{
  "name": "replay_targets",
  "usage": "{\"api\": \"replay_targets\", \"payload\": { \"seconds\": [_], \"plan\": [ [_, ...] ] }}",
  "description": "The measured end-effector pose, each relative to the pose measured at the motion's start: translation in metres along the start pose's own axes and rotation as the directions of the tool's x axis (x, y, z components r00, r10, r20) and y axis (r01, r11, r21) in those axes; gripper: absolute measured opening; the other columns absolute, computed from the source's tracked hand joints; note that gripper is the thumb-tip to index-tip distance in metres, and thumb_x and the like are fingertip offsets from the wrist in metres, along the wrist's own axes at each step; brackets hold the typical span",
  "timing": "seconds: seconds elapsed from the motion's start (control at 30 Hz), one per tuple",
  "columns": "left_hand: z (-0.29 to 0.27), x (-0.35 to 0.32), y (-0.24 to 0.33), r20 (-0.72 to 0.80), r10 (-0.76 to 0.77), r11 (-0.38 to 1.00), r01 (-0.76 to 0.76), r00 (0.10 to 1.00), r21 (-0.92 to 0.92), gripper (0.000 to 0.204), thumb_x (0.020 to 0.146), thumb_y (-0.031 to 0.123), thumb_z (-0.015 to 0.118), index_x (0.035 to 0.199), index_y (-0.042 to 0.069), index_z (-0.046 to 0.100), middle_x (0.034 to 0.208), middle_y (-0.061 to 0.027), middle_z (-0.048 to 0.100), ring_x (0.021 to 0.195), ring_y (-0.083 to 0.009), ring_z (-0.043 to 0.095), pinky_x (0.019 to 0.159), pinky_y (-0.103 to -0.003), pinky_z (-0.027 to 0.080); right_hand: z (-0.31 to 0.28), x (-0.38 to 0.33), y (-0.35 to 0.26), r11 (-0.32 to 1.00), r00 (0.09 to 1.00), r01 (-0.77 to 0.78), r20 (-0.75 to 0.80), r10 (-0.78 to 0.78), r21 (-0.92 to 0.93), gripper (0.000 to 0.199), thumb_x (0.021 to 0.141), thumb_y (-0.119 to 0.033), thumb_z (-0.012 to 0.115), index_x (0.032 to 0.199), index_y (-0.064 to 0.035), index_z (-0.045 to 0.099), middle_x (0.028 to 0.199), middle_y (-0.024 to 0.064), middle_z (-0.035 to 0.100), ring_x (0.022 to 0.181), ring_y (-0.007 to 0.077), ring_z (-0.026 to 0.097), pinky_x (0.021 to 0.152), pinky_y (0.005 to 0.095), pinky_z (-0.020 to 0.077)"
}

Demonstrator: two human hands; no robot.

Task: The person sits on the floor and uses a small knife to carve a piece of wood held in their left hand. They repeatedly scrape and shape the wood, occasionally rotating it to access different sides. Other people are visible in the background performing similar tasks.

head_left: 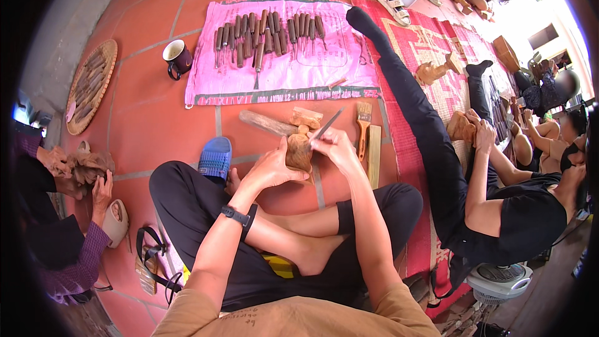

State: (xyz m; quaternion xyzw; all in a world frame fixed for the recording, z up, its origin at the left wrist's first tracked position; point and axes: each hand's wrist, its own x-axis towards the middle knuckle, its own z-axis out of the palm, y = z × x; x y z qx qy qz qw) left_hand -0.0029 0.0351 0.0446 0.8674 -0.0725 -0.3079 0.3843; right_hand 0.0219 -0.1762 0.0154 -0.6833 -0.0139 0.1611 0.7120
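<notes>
My left hand (pixel 274 168) is wrapped round the side of a small carved wooden piece (pixel 299 152), rounded and light brown with a narrow knob at its far end. My right hand (pixel 334 150) pinches a slim, dark grey flat tool, which looks like a file (pixel 329 122), slanting up and to the right beside the carving. The fingertips of that hand are close to the wood; whether the tool touches it I cannot tell. Just beyond lie a wooden club-like handle (pixel 268 123) and a pale wood block (pixel 306 117).
Several wood-handled chisels (pixel 259 37) lie on a pink sack (pixel 349 81). A brush (pixel 363 126) and wooden strip (pixel 374 156) lie right; a mug (pixel 177 59), blue slipper (pixel 215 157) and basket of tools (pixel 92 87) left. Co-workers hold carvings on both sides, one leg stretching over the red mat (pixel 415 168).
</notes>
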Motion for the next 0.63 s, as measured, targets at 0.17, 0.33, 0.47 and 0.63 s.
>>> {"api": "replay_targets", "payload": {
  "seconds": [0.17, 0.33, 0.47, 0.63],
  "plan": [
    [0.001, 0.002, -0.003, 0.007, -0.010, 1.000, 0.010, 1.000, -0.012, 0.129, 0.062, 0.048, 0.082, 0.150, -0.014, 0.012, 0.132, -0.0308, 0.055, 0.126, -0.0397, 0.053, 0.106, -0.040, 0.043, -0.005, 0.004, 0.007, 0.989, 0.994, -0.091, -0.055, 0.098, 0.119, 0.010, 0.091, 0.006, 0.060, 0.098, 0.0016, 0.065, 0.097, 0.0090, 0.069, 0.101, 0.0185, 0.066, 0.090, 0.0313, 0.0502],
    [0.000, -0.001, -0.003, -0.021, 0.015, 1.000, -0.015, 1.000, -0.002, 0.126, 0.062, 0.048, 0.082, 0.148, -0.016, 0.015, 0.130, -0.0324, 0.055, 0.125, -0.0400, 0.054, 0.105, -0.040, 0.043, -0.010, 0.001, 0.010, 0.994, 0.999, -0.044, 0.029, 0.042, 0.095, 0.009, 0.091, 0.003, 0.062, 0.098, -0.0018, 0.065, 0.098, 0.0041, 0.068, 0.100, 0.0153, 0.065, 0.092, 0.0307, 0.0480],
    [-0.004, -0.004, 0.004, 0.040, -0.004, 0.999, 0.005, 0.999, -0.041, 0.124, 0.062, 0.048, 0.082, 0.146, -0.017, 0.018, 0.129, -0.0330, 0.055, 0.124, -0.0407, 0.055, 0.105, -0.041, 0.043, -0.009, -0.003, 0.018, 0.996, 0.996, 0.031, 0.087, -0.024, -0.085, 0.007, 0.090, 0.000, 0.065, 0.096, -0.0034, 0.066, 0.096, 0.0007, 0.068, 0.096, 0.0119, 0.064, 0.087, 0.0288, 0.0505],
    [0.007, 0.008, -0.020, -0.044, 0.152, 0.988, -0.152, 0.987, 0.018, 0.128, 0.065, 0.050, 0.083, 0.151, -0.010, 0.010, 0.142, -0.0299, 0.047, 0.134, -0.0392, 0.047, 0.114, -0.039, 0.035, -0.007, 0.005, 0.015, 0.986, 0.997, 0.000, -0.082, 0.014, 0.166, 0.007, 0.093, -0.004, 0.062, 0.100, -0.0066, 0.063, 0.100, 0.0058, 0.069, 0.097, 0.0149, 0.064, 0.085, 0.0351, 0.0560]
  ]
}}
